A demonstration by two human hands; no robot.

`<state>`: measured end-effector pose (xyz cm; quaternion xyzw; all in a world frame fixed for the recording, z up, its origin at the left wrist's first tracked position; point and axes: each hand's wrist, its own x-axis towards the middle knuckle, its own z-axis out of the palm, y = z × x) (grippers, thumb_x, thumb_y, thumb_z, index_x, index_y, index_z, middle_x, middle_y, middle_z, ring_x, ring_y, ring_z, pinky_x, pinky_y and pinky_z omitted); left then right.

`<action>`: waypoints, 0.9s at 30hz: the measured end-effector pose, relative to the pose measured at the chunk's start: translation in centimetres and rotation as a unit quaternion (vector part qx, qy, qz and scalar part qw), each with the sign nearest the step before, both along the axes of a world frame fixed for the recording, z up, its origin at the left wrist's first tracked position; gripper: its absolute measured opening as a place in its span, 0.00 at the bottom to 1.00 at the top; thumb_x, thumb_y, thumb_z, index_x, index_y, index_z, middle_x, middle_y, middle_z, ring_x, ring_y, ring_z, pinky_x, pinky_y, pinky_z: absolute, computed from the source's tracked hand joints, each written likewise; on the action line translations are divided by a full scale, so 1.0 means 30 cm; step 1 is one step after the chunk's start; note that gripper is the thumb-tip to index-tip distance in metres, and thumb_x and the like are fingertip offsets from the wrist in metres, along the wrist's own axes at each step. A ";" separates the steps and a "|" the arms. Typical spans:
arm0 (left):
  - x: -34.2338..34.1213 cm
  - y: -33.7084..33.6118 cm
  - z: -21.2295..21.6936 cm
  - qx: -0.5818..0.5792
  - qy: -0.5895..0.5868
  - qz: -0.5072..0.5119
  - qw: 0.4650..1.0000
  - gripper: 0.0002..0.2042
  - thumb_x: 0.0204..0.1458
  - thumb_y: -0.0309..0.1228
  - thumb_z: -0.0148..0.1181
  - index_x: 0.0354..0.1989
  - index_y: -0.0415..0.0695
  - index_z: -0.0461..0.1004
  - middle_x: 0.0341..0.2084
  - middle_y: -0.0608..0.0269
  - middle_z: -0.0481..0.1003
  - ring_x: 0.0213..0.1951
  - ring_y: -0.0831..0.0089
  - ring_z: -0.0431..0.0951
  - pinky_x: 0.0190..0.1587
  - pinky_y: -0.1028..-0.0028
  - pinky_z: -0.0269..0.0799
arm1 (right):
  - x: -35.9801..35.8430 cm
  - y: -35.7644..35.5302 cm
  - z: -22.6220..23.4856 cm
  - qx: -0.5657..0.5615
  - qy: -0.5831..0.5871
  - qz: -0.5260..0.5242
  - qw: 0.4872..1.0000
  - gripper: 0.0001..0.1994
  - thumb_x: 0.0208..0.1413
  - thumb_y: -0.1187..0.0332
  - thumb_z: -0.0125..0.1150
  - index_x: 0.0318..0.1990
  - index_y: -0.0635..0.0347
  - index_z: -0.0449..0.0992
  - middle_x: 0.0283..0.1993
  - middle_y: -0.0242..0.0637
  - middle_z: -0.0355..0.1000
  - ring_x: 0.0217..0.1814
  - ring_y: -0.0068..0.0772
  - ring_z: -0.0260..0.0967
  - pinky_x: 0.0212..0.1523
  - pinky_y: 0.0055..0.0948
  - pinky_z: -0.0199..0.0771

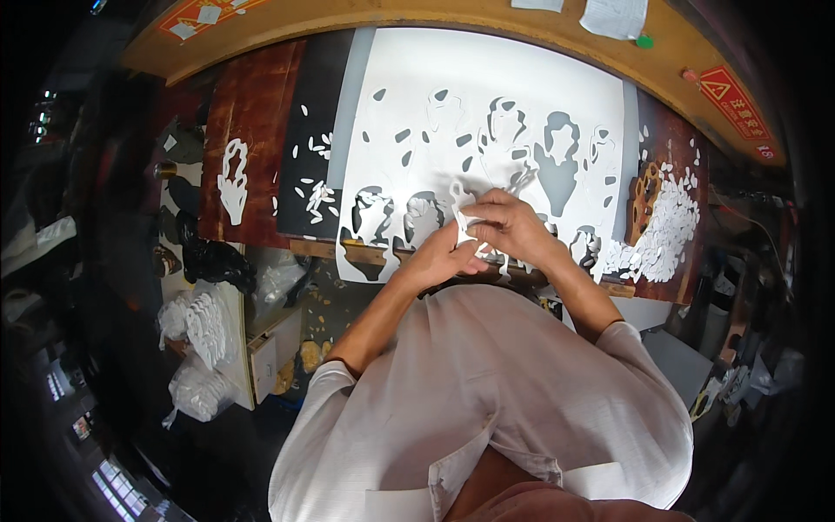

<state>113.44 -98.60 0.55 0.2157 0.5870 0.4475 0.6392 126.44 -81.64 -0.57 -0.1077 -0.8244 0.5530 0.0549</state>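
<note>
A large white sheet [504,65] covers the bench before me, its nearer half punched with looped, shoe-upper-like outlines. Close together over its near edge, both my hands are on a white die-cut piece [461,216] with an open loop at its top. My left hand [444,254] is closed on the lower part of that piece from the left. From the right, my right hand [513,230] pinches it with thumb and fingers, covering much of it. Beyond my right hand, a dark gap [557,178] of the same outline shows in the sheet.
One white cut-out [232,193] lies on the reddish-brown board at left. Small white scraps [320,198] dot the black strip. At right, a brown cutting die [644,204] stands beside a heap of white scraps [668,228]. A yellow beam [339,45] spans the far side.
</note>
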 end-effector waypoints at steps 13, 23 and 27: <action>-0.228 -0.107 -0.012 0.014 -0.058 -0.145 0.988 0.21 0.70 0.27 0.46 0.68 0.34 0.61 0.50 0.45 0.80 0.43 0.60 0.88 0.45 0.67 0.86 | -0.123 -0.209 0.000 0.044 -0.028 -0.072 0.996 0.13 0.65 0.67 0.67 0.52 0.63 0.84 0.46 0.45 0.78 0.42 0.44 0.79 0.44 0.38 0.79; -0.368 -0.270 -0.010 -0.016 -0.102 -0.033 0.994 0.23 0.70 0.33 0.47 0.71 0.38 0.64 0.51 0.44 0.80 0.45 0.60 0.87 0.49 0.66 0.84 | -0.198 -0.121 0.063 -0.095 -0.021 -0.267 0.959 0.11 0.70 0.63 0.64 0.50 0.62 0.82 0.34 0.33 0.76 0.30 0.23 0.70 0.34 0.26 0.74; -0.356 -0.235 -0.016 -0.002 -0.067 -0.063 0.996 0.23 0.70 0.31 0.46 0.71 0.39 0.63 0.52 0.45 0.81 0.45 0.61 0.87 0.51 0.66 0.84 | -0.251 -0.240 -0.003 0.055 0.027 -0.052 0.997 0.16 0.63 0.67 0.70 0.57 0.61 0.82 0.45 0.41 0.78 0.37 0.40 0.79 0.42 0.35 0.81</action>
